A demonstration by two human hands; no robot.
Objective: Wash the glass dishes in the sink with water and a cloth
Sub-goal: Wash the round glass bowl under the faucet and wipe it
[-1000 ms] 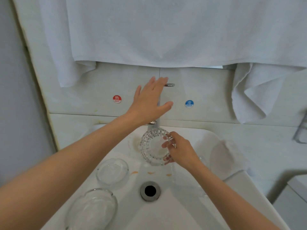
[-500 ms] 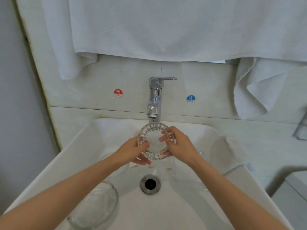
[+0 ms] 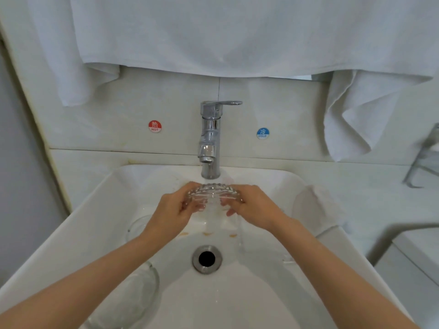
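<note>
My left hand [image 3: 173,210] and right hand [image 3: 255,206] face each other, fingers curled, pinching the glass dish [image 3: 215,192] between them. Both forearms stretched forward, wrists straight.

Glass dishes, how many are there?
3: a ribbed dish held under the faucet, a round dish lying lower left of it, a large dish at the bottom left. Others may be hidden.

head-worn wide-angle view, looking steeply down, close over sink [image 3: 78,224], facing faucet [image 3: 210,138]

Soft, even, bright light; faint shadows, wide-angle bending at edges, right edge blurred
</note>
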